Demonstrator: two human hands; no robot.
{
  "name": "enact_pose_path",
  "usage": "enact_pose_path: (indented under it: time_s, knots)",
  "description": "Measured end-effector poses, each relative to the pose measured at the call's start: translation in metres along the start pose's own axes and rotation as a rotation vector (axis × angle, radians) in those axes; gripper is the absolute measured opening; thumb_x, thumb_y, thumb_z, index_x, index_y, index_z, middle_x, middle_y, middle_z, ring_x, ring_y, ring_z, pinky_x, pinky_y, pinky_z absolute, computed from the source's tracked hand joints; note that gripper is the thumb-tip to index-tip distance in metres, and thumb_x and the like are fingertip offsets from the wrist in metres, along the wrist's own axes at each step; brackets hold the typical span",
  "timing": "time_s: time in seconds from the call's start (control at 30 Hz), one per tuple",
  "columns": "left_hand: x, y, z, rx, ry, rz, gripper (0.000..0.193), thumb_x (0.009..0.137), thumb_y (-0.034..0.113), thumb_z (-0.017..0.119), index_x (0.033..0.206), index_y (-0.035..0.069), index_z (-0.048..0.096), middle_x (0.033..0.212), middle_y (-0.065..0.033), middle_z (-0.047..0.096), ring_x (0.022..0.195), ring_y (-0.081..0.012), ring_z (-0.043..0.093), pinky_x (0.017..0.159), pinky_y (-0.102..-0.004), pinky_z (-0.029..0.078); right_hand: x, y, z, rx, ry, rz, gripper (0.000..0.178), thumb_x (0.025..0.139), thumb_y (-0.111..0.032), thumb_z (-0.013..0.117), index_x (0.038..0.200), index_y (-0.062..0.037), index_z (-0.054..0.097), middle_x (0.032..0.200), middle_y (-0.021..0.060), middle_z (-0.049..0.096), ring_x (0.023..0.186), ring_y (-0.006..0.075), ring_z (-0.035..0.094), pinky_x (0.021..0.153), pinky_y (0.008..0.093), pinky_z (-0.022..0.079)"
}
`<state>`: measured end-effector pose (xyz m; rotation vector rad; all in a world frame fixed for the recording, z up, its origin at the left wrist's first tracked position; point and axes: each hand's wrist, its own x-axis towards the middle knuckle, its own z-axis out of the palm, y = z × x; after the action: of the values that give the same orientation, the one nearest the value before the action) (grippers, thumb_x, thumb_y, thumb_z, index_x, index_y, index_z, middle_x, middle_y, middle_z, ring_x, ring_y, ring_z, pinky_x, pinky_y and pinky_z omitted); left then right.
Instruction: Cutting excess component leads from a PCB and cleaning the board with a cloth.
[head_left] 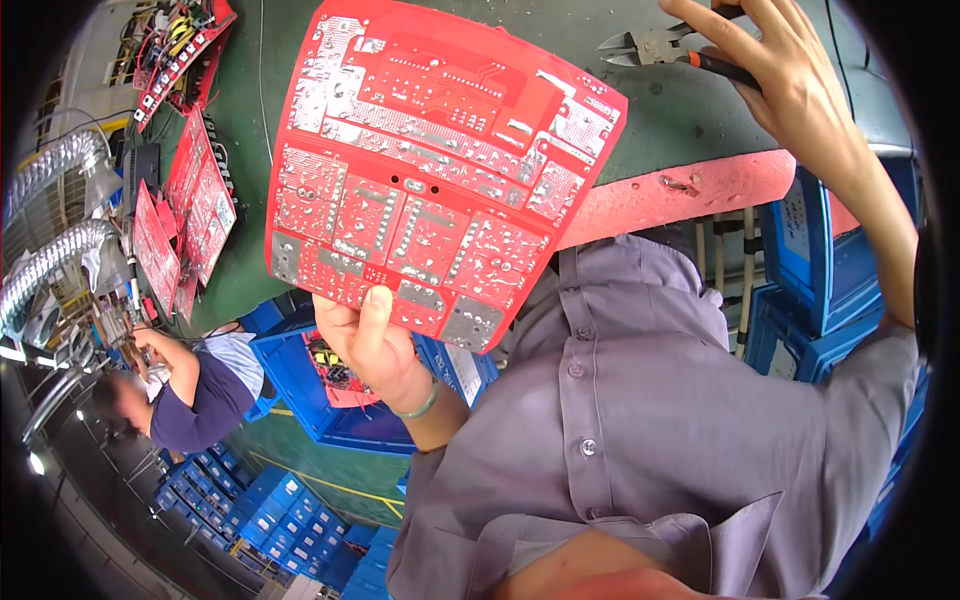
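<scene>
Silvery ducts (pixel 45 262) at nine o'clock; red boards (pixel 200 190) propped at ten; blue bin (pixel 290 385) at seven. Red circuit board (pixel 440 175) at eleven, pinched by left hand (pixel 375 345) at lower edge, covering part of green bench (pixel 660 115). Cutters (pixel 655 47) at one, loosely gripped by right hand (pixel 785 65); pink foam strip (pixel 690 205) at two; blue crates (pixel 850 275) at three.

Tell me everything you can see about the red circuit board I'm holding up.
The red circuit board is broad and roughly rectangular, its visible face covered with silvery solder patches, with dark holes near the middle. It is tilted, partly over the green bench, lower edge gripped by your left hand, thumb on this face.
</scene>
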<state>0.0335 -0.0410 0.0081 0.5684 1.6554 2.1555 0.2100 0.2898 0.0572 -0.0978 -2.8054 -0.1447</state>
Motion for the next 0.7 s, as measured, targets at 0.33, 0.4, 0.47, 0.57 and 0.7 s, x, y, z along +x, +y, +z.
enact_pose_path:
  time_s: [0.33,0.4,0.47,0.57,0.7]
  knots:
    - [0.000,0.000,0.003,0.014,0.022,0.019,0.045,0.073,-0.001,0.057,0.116,-0.008,0.045,0.110,-0.0172,0.056,0.099,-0.0217,0.057,0.092,-0.0355,0.044,0.012,0.011,-0.010,-0.260,-0.019,-0.296,0.042,0.070,-0.013,0.061,0.111,-0.0171,0.059,0.087,0.0090,0.048,0.078,0.0235,0.047,0.067,0.0359,0.038]
    - [0.001,-0.001,0.003,0.026,0.028,0.016,0.047,0.072,0.000,0.057,0.116,-0.009,0.045,0.110,-0.0174,0.056,0.099,-0.0218,0.057,0.091,-0.0354,0.044,0.018,0.006,-0.013,-0.253,0.017,-0.309,0.039,0.072,-0.016,0.061,0.111,-0.0169,0.059,0.087,0.0082,0.048,0.078,0.0230,0.047,0.067,0.0358,0.038]
    - [0.001,0.000,0.004,0.022,0.029,0.007,0.048,0.072,0.001,0.058,0.117,-0.010,0.044,0.110,-0.0176,0.056,0.099,-0.0218,0.057,0.091,-0.0350,0.044,0.021,0.008,-0.014,-0.308,0.014,-0.355,0.038,0.073,-0.018,0.061,0.111,-0.0168,0.059,0.086,0.0079,0.048,0.078,0.0229,0.048,0.068,0.0358,0.039]
    - [0.004,-0.002,0.002,0.043,0.029,0.021,0.050,0.071,0.002,0.058,0.117,-0.010,0.044,0.110,-0.0181,0.056,0.099,-0.0221,0.057,0.091,-0.0346,0.044,0.023,0.009,-0.015,-0.211,0.029,-0.333,0.036,0.073,-0.020,0.062,0.109,-0.0166,0.060,0.086,0.0073,0.048,0.078,0.0225,0.048,0.068,0.0350,0.039]
    - [0.015,0.001,-0.004,0.028,-0.007,-0.037,0.051,0.071,0.002,0.056,0.118,-0.011,0.043,0.111,-0.0191,0.056,0.099,-0.0230,0.058,0.090,-0.0350,0.044,0.027,0.015,-0.012,-0.198,0.049,-0.376,0.035,0.073,-0.021,0.063,0.107,-0.0162,0.060,0.085,0.0066,0.048,0.077,0.0222,0.048,0.067,0.0336,0.040]
